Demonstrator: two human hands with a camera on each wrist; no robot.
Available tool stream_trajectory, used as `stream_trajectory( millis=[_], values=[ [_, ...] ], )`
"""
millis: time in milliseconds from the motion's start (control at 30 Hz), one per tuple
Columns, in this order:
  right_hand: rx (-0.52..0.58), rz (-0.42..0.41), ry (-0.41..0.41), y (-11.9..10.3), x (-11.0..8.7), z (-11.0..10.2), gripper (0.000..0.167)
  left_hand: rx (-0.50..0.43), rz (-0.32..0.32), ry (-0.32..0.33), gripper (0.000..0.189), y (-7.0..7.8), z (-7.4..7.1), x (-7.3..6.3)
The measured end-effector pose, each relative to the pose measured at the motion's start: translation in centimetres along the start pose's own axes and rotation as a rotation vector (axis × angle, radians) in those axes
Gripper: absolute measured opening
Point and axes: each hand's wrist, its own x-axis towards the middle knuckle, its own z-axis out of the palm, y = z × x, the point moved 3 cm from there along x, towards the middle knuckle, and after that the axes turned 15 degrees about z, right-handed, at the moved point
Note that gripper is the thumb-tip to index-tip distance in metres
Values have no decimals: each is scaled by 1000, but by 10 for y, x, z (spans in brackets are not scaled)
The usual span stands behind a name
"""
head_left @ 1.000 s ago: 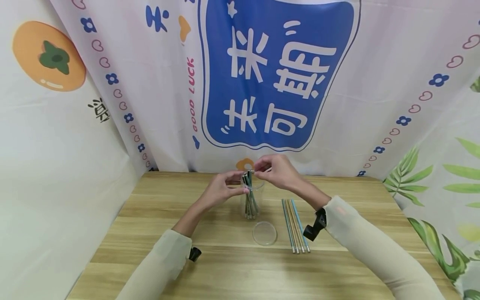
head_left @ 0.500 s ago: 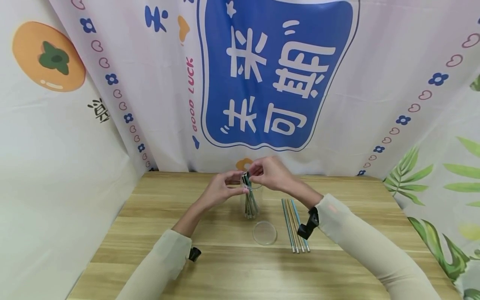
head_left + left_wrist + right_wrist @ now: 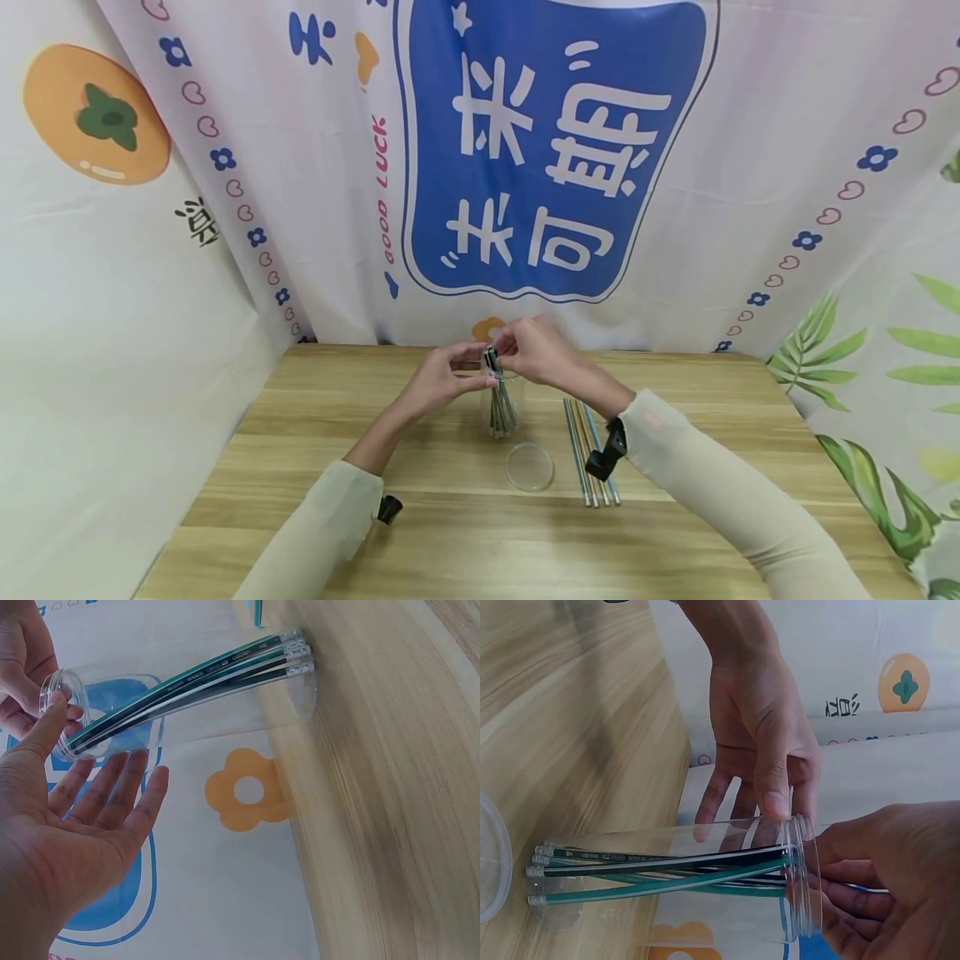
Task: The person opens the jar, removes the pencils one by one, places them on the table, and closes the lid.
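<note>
A clear plastic jar (image 3: 804, 870) stands on the table near the back, holding several dark green and teal pencils (image 3: 660, 883) with their eraser ends at the bottom. My left hand (image 3: 442, 379) holds the jar near its mouth, thumb on the near side and fingers spread along the far side. My right hand (image 3: 536, 352) is at the open mouth, its curled fingers reaching just inside and pinching at the upper ends of the pencils. The jar's rim partly hides those fingertips.
A round clear lid (image 3: 529, 467) lies flat in front of the jar. To its right, several blue, teal and gold pencils (image 3: 585, 450) lie side by side beneath the right wrist's camera. A printed cloth (image 3: 555, 150) hangs right behind the table.
My right hand has moved left and slightly down, from the jar's right rim onto the pencil ends in its mouth. The left hand and the jar have stayed in place.
</note>
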Motion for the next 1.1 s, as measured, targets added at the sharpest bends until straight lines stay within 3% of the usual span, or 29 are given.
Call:
stream_trajectory(
  millis=[1100],
  values=[
    [-29, -94, 17, -1, 9, 6, 8, 12, 9, 5, 57, 2, -1, -2]
  ],
)
